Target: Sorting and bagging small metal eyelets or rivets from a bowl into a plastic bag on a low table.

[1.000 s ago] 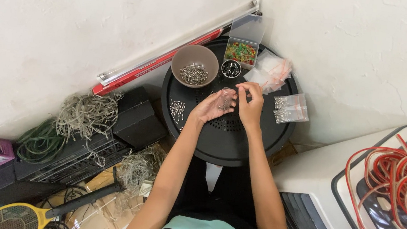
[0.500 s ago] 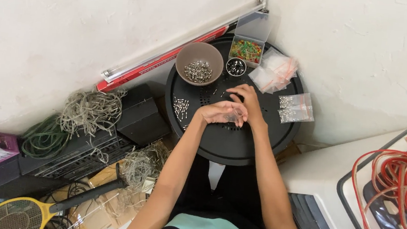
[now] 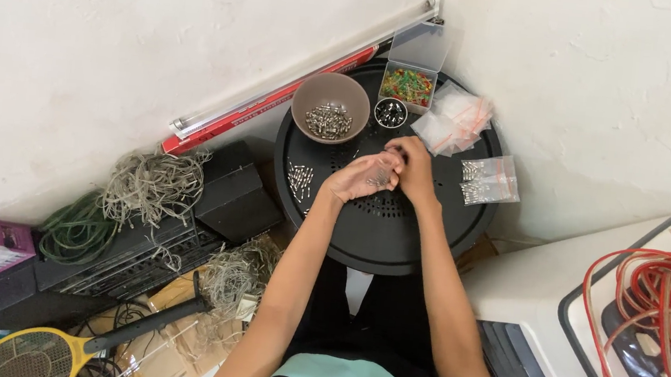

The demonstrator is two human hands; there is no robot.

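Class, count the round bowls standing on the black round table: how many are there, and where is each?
2: a brown bowl of small metal parts at the table's far left, and a smaller dark bowl just right of it.

Both forearms reach forward, left hand (image 3: 363, 176) palm-up and cupped, right hand (image 3: 413, 165) apparently pinching beside it.

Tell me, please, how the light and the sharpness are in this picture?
Head view: soft, even daylight on the white walls, no hard glare; faint shadows beside the round black tray. The left hand and right hand are fairly sharp; the small metal pieces are too fine to resolve.
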